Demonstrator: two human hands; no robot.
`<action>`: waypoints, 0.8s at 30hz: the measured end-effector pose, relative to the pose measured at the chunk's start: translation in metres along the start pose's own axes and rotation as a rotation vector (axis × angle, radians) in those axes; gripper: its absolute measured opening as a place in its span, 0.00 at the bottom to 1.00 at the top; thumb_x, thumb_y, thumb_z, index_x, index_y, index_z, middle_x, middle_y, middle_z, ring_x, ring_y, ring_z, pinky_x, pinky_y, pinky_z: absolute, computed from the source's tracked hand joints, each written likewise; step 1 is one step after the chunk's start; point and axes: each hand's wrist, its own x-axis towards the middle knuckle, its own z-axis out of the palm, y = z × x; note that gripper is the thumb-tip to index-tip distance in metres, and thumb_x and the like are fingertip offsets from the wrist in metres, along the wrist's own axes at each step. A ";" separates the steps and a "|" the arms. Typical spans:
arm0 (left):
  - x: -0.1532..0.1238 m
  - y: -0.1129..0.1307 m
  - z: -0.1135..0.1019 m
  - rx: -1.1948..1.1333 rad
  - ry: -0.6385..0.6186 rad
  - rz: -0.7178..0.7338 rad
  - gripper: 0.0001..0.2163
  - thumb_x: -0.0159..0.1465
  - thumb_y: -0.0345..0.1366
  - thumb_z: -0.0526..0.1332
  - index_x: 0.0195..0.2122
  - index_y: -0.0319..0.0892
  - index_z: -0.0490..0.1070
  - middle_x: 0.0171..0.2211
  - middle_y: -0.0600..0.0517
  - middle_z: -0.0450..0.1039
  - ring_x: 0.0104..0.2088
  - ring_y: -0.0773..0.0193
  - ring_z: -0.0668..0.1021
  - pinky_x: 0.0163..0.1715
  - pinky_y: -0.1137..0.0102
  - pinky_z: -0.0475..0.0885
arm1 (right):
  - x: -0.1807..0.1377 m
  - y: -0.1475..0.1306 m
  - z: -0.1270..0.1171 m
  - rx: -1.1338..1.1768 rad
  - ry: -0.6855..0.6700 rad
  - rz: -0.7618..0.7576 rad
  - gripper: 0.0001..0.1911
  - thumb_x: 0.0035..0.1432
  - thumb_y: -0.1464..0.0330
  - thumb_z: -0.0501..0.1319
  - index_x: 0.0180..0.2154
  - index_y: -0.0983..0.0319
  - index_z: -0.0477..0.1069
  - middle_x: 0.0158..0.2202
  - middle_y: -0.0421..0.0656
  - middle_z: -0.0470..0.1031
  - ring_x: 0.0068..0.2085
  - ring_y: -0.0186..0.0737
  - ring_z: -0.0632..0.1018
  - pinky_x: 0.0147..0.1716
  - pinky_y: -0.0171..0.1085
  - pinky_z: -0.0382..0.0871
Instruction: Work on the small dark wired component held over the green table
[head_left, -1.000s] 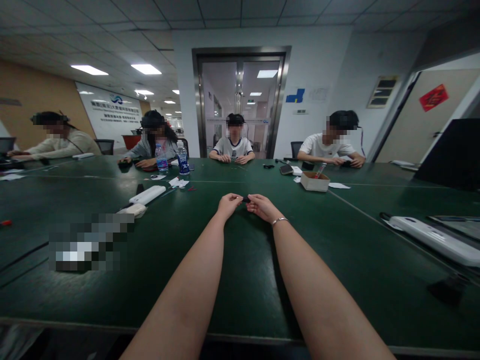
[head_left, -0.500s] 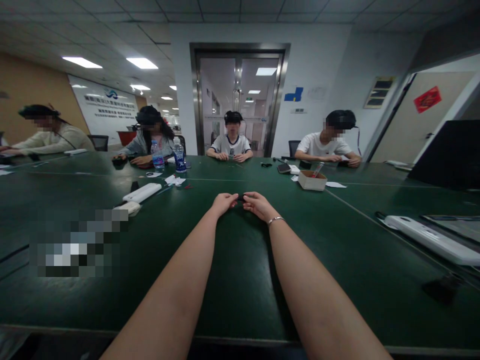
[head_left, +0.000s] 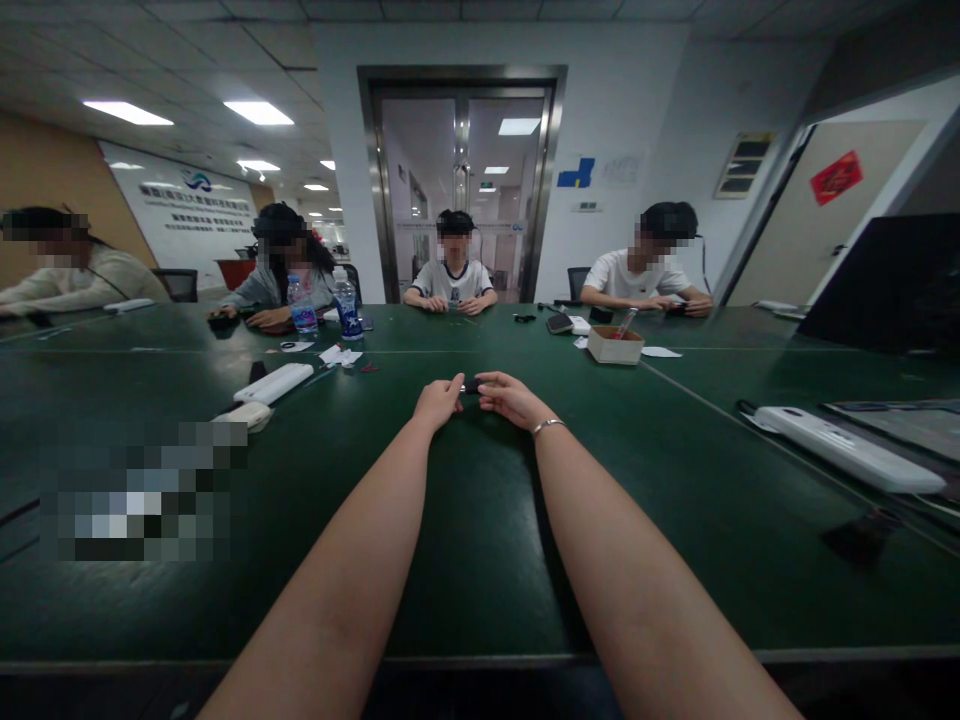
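Fingertips of both hands pinched a small black object (head_left: pixel 472 387) by its ends: the left hand (head_left: pixel 437 403) gripped the end where a pale, shiny bit showed, and the right hand (head_left: pixel 513 399) gripped the opposite end. The object sat in the gap between the two sets of fingers, well in from the near edge of the worktop (head_left: pixel 480 590). A bracelet (head_left: pixel 548 425) circled the right wrist. Farther out, an open box (head_left: pixel 615 350) stood nearer the far edge, where co-workers (head_left: pixel 451 285) sat.

Left hand (head_left: pixel 436 403) and right hand (head_left: pixel 514 400) gripping a small dark object (head_left: pixel 472 386), green table (head_left: pixel 480 570) below, open box (head_left: pixel 616 350) beyond
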 end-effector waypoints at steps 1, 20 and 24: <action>0.001 -0.001 0.001 -0.011 -0.002 -0.002 0.28 0.64 0.55 0.45 0.17 0.42 0.69 0.18 0.50 0.72 0.22 0.64 0.73 0.26 0.70 0.65 | 0.000 0.000 0.000 -0.001 -0.006 -0.001 0.13 0.53 0.82 0.62 0.39 0.63 0.71 0.27 0.39 0.73 0.25 0.29 0.76 0.26 0.29 0.74; 0.007 -0.010 0.005 -0.105 -0.032 -0.017 0.27 0.66 0.52 0.43 0.21 0.39 0.69 0.22 0.47 0.74 0.22 0.65 0.74 0.26 0.71 0.67 | 0.000 -0.001 0.000 0.010 -0.006 0.020 0.11 0.55 0.81 0.61 0.40 0.64 0.70 0.26 0.40 0.75 0.23 0.29 0.76 0.25 0.28 0.74; 0.004 -0.005 0.005 -0.179 -0.040 -0.025 0.22 0.66 0.50 0.46 0.28 0.40 0.69 0.24 0.49 0.75 0.23 0.67 0.74 0.25 0.72 0.67 | 0.002 -0.002 0.001 0.026 0.008 0.037 0.05 0.57 0.76 0.63 0.36 0.65 0.69 0.27 0.43 0.77 0.23 0.30 0.76 0.24 0.28 0.74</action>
